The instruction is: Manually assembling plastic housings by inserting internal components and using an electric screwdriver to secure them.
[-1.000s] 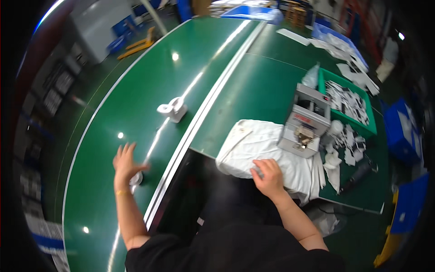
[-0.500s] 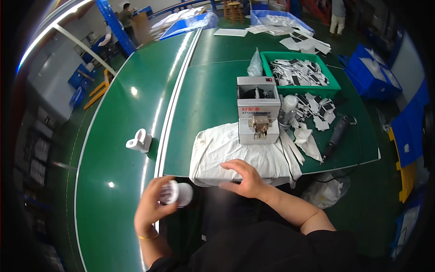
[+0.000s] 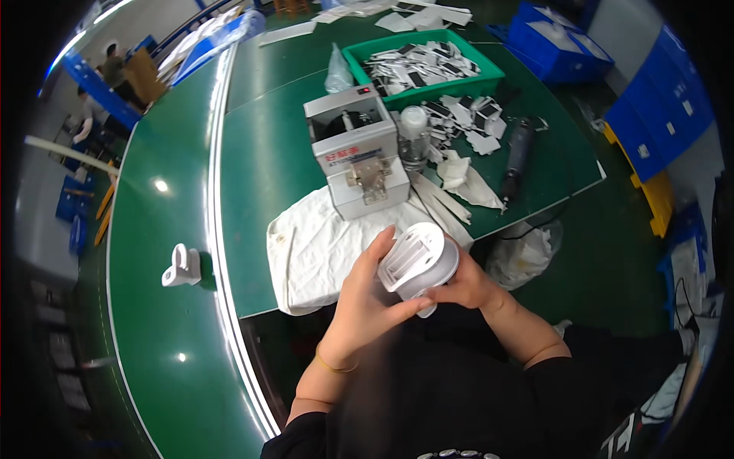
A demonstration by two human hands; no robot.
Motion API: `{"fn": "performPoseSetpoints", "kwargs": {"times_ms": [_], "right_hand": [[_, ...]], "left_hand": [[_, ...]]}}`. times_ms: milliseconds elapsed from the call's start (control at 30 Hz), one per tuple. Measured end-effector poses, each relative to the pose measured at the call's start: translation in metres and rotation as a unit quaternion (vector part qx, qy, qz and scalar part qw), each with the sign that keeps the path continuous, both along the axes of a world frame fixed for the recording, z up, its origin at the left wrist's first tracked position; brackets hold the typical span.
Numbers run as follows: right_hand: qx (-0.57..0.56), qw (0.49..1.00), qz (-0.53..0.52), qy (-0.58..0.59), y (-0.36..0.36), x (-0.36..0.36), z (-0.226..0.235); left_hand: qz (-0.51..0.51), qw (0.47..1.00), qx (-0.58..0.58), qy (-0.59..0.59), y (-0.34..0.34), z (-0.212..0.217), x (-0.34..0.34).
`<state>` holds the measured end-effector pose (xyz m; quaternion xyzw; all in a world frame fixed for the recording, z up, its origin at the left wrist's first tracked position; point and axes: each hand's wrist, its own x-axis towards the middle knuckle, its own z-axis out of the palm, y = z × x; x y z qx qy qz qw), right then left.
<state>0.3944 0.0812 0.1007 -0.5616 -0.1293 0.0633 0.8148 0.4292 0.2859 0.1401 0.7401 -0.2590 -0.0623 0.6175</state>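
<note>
Behind the white cylindrical part (image 3: 419, 265), the right hand (image 3: 468, 283) is half hidden.

The cylindrical part (image 3: 419, 264) between your left hand (image 3: 365, 306) and right hand (image 3: 466, 283) is plain white. Just beyond your hands the cloth (image 3: 317, 249) is white too, on a dark green tabletop (image 3: 267, 161). Past that, the box-shaped machine (image 3: 355, 157) is light grey, and the tray (image 3: 489, 76) farther out is bright green. Your left wrist wears a thin gold-coloured band (image 3: 330, 366). Your sleeves (image 3: 566, 390) are black.
</note>
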Motion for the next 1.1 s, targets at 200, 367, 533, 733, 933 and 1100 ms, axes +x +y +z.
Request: {"fn": "performPoseSetpoints", "kwargs": {"times_ms": [200,367,533,733,933,1100], "right_hand": [[0.082,0.975,0.083,0.19,-0.019,-0.005,-0.023],[-0.215,0.972,0.003,0.095,-0.036,0.022,0.003],[-0.562,0.713,-0.411,-0.078,-0.111,0.095,0.012],[-0.727,0.587,-0.346,-0.087,-0.164,0.15,-0.021],[-0.655,0.665,-0.346,-0.095,-0.162,0.146,-0.014],[-0.367,0.844,-0.391,-0.027,-0.1,0.1,0.021]], "left_hand": [[-0.124,0.976,-0.142,0.108,-0.004,-0.027,0.018],[-0.09,0.95,-0.227,0.193,-0.009,-0.031,0.013],[0.009,0.997,-0.069,0.042,-0.009,-0.046,0.004],[0.018,0.997,0.062,-0.053,-0.015,-0.066,0.007],[0.014,0.998,0.054,-0.035,-0.012,-0.068,0.011],[0.01,1.0,0.01,-0.025,-0.009,-0.073,0.012]]}}
